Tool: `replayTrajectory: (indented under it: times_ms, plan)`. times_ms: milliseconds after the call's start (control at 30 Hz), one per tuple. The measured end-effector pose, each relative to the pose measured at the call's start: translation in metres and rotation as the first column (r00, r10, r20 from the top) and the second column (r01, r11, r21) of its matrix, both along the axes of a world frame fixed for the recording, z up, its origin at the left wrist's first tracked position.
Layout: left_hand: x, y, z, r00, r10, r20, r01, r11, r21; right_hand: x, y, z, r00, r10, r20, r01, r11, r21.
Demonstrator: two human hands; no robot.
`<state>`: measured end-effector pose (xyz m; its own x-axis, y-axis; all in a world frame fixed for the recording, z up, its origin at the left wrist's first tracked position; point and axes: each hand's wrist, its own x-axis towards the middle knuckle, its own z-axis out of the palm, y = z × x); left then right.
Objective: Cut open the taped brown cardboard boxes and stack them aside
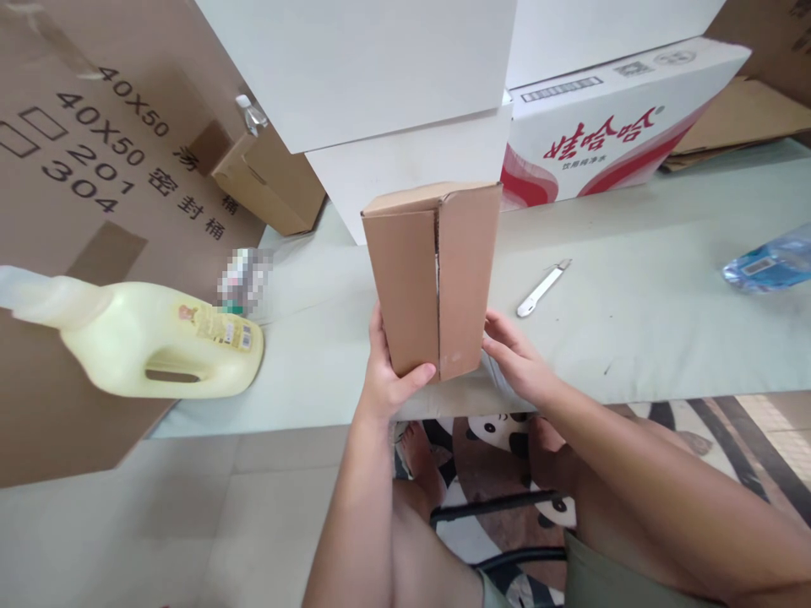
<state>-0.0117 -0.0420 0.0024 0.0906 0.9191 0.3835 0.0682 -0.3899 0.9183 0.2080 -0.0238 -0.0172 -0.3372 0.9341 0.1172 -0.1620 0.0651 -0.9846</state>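
A small brown cardboard box (405, 279) stands upright before me over the near part of the table, its two flaps meeting at a narrow vertical gap. My left hand (391, 371) is wrapped round the lower left corner, with the thumb pressed on the front face. On the other side, my right hand (516, 359) grips the lower right edge with bent fingers; some fingertips are hidden behind the box. A pale, glossy strip or sheet (498, 376) shows beneath the right hand, its kind unclear. To the right lies a white utility knife (543, 287) on the table.
A pale green cloth covers the table (634, 295). White cartons (405, 169) and a red-and-white water carton (601, 135) stand behind. On the left are a yellow detergent jug (158, 338), another brown box (272, 181) and a large carton (63, 211). A water bottle (773, 260) lies far right.
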Motion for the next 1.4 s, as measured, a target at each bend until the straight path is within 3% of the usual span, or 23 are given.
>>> replayTrajectory:
  times_ms: [833,1067,1400]
  plan:
    - [0.0,-0.002,-0.004,0.999,0.029,-0.016,-0.03,0.998,-0.056,-0.003,-0.001,0.001,0.999,-0.042,-0.009,0.041,0.999,-0.035]
    - [0.006,-0.006,-0.008,0.998,0.035,-0.049,-0.04,0.994,-0.104,-0.005,-0.002,0.002,0.989,-0.095,0.116,0.105,0.991,-0.082]
    - [0.009,-0.012,-0.007,0.998,0.043,-0.051,-0.048,0.993,-0.109,-0.004,0.001,-0.003,0.98,-0.111,0.164,0.125,0.989,-0.074]
